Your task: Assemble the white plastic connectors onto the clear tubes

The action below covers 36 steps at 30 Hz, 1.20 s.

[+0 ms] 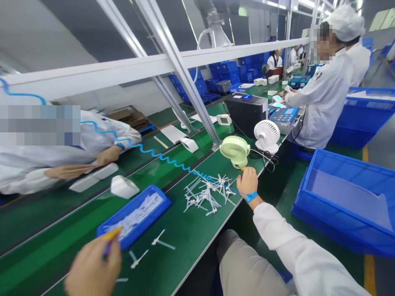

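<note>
My left hand [92, 265] is at the near left, closed around a thin tool [110, 238] with a yellow and blue handle, just in front of a blue tray [160, 207] of white plastic pieces. My right hand [247, 181] is stretched out to the base of a small green desk fan [235, 151], fingers curled against it; a blue wrist strap [251, 197] with a coiled blue cord [160, 155] sits on that wrist. A pile of several white stick-like parts [206, 192] lies between tray and fan. Two loose white parts [163, 241] lie by the tray.
A white fan [266, 135] and a black box [246, 112] stand beyond the green fan. Across the green belt [46, 213] a person's hands [106, 156] rest on white housings. A co-worker in white [327, 82] sits far right. Blue crates [348, 197] stand right of me.
</note>
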Tool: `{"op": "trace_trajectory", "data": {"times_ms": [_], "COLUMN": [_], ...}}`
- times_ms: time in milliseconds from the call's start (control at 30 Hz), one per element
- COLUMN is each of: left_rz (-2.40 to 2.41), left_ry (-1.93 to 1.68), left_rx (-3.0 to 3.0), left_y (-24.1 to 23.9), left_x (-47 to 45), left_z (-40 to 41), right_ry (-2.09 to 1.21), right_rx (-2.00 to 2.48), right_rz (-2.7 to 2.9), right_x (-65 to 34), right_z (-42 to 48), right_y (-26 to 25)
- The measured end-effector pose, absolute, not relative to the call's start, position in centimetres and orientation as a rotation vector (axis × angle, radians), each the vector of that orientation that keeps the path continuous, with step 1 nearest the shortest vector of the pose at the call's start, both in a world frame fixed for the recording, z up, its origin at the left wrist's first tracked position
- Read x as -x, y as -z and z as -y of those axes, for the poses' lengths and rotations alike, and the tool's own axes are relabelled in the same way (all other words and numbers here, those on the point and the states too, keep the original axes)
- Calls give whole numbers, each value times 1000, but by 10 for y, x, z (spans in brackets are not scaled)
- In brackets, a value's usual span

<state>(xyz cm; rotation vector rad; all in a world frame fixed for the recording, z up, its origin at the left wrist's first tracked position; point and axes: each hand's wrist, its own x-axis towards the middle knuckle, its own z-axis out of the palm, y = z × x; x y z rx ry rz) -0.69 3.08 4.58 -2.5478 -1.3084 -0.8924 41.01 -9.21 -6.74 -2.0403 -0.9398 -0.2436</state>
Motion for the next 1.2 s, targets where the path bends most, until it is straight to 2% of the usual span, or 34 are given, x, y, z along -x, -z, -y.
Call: {"op": "trace_trajectory", "data": {"times_ms": [100, 300, 433, 800, 1033, 1200], "left_rz": [1171, 705, 556, 229, 101, 52], "left_ry": [978, 785, 738, 918, 1020, 1037], "left_rx": [2673, 2924, 3032, 3253, 3297, 3336], "left_y": [-9, 44, 45, 39, 33, 33], "left_x": [-6, -31, -37, -48, -53, -55], "left_z": [-2, 17, 6, 12, 26, 31], "right_ry": [273, 334, 372, 481, 474, 465], "right_rx": [2032, 2015, 2017, 1983, 1850, 1797], "right_rz": [967, 1004, 1012, 1101, 1325, 1252], "right_x": [-415, -427, -436, -454, -450, -454], "right_z": [94, 97, 98, 107, 107, 92], "right_y": [72, 84, 88, 81, 38, 5]}}
